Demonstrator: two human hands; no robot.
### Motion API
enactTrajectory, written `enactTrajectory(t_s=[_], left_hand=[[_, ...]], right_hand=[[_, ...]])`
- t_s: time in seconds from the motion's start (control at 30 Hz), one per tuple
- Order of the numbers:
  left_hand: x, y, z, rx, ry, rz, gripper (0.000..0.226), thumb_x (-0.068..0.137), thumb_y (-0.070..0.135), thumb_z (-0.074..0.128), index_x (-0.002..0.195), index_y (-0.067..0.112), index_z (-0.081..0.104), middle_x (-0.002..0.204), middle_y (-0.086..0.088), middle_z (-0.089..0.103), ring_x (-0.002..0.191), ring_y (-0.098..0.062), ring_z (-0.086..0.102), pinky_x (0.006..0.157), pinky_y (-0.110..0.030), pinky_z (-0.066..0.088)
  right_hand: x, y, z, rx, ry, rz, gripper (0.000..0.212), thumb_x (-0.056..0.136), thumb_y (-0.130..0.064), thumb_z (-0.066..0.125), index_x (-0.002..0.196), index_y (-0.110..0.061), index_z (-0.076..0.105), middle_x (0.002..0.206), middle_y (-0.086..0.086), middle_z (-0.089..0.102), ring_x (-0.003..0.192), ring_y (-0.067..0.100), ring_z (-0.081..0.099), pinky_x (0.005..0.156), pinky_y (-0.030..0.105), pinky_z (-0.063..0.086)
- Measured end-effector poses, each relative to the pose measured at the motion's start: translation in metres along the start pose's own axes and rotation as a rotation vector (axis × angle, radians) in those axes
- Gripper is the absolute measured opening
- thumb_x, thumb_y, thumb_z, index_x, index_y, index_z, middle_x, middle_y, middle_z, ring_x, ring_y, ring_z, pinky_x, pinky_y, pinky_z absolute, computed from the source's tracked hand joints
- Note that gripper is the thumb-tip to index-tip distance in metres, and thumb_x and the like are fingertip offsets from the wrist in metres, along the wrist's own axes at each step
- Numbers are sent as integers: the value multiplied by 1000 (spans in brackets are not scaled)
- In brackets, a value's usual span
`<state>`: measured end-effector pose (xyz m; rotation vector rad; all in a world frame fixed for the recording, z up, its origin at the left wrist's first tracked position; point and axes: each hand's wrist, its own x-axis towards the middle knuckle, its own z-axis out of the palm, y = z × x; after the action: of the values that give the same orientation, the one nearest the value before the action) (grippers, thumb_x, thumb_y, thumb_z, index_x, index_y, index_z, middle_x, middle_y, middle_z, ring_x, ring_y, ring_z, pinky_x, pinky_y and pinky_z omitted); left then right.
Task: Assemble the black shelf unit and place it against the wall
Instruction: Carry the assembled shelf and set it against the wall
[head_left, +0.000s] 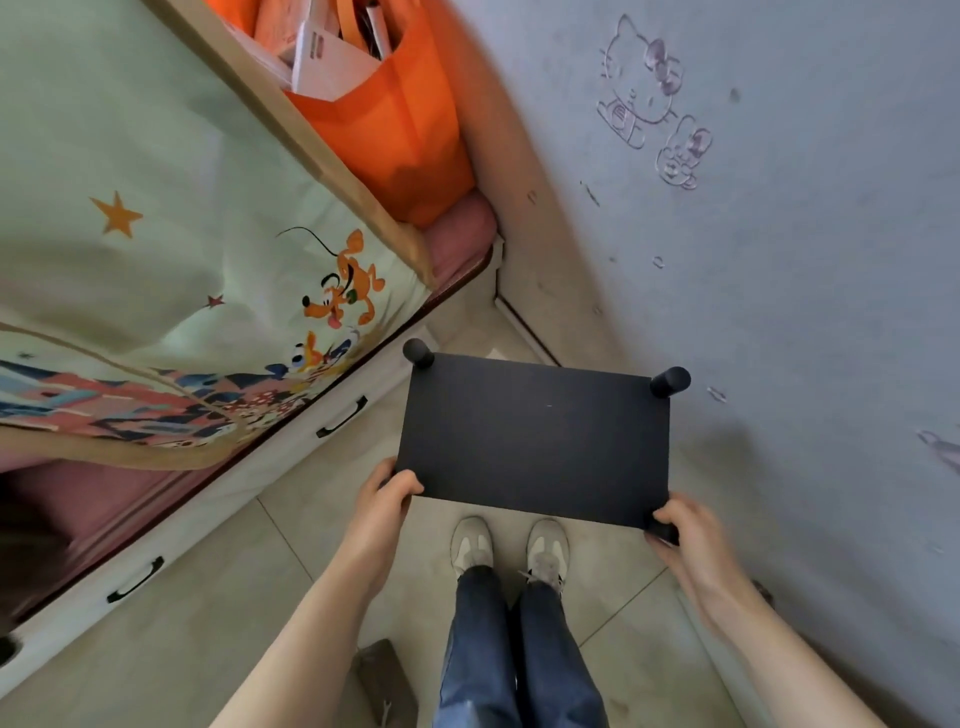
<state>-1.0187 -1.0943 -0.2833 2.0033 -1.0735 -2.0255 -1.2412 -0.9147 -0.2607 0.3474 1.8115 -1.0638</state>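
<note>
The black shelf unit (535, 436) shows its flat rectangular top from above, with round black posts sticking up at its two far corners. It is held above the tiled floor, in front of my feet. My left hand (387, 493) grips its near left corner, thumb on top. My right hand (685, 525) grips the near right corner, fingers curled round the black post there. The grey-blue wall (805, 260) with cartoon drawings runs along the right, close to the shelf's right edge. Anything under the top panel is hidden.
A bed (156, 234) with a cartoon-print cover fills the left side, with white drawers (249, 493) with black handles beneath it. An orange bag (395, 124) full of papers stands at the bed's far end. A dark object (384, 675) lies on the floor by my left leg.
</note>
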Motion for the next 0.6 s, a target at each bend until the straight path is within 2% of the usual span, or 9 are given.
enactTrajectory(t_s=[0.1,0.2,0.3,0.33,0.4,0.43,0.5,0.53,0.6], left_hand=[[13,5,2,-15,1,13,19,90,-4,46,100,5,60,95,-2,68,85,-12,63,76,-21,50],[23,17,5,-19,4,28,17,90,-5,45,94,6,58,97,-2,66,88,-13,62,78,-22,48],[31,24,2,25,-17,43,24,92,-1,46,102,13,64,104,-1,68,95,-15,63,81,-24,48],[33,25,0,52,-17,48,26,93,2,48,106,17,65,108,0,69,98,-15,64,83,-25,49],[34,24,-3,68,12,49,29,97,12,53,122,21,64,118,1,68,107,-15,64,87,-27,50],[34,24,-3,33,34,47,33,98,16,58,131,19,61,122,0,67,108,-14,64,88,-26,51],[31,24,3,-110,76,36,47,94,19,69,139,15,56,119,0,67,102,-12,67,79,-22,54],[31,25,8,-172,106,34,55,90,16,74,142,16,53,118,0,66,99,-12,67,76,-22,55],[29,22,16,-259,172,39,75,83,8,80,148,21,46,130,-2,62,105,-16,66,83,-29,56]], right_hand=[[6,0,5,22,10,7,29,94,10,35,76,-3,55,73,6,62,69,14,58,61,18,54],[12,-3,9,-31,17,3,28,93,9,36,76,-3,53,73,7,60,70,17,57,70,28,50],[13,-6,14,-192,3,14,11,85,-4,46,74,-6,47,75,12,49,73,26,48,73,39,41],[13,-7,15,-294,-6,18,6,79,-10,49,74,-7,47,74,12,47,73,26,46,71,40,38],[12,-8,16,-439,-23,35,8,81,-7,50,74,-7,48,71,15,48,70,27,46,68,38,34],[12,-8,17,-469,-12,33,10,86,-2,48,77,-5,52,74,21,54,70,32,51,68,37,35],[10,-17,20,-514,5,-28,17,91,2,46,98,-2,60,93,28,66,83,43,62,69,36,41],[6,-25,21,-533,16,-68,25,92,2,45,111,-3,60,100,24,67,93,43,63,70,35,43],[-1,-41,22,-612,64,-232,38,95,-1,47,131,-9,55,117,7,64,113,30,61,85,34,45]])
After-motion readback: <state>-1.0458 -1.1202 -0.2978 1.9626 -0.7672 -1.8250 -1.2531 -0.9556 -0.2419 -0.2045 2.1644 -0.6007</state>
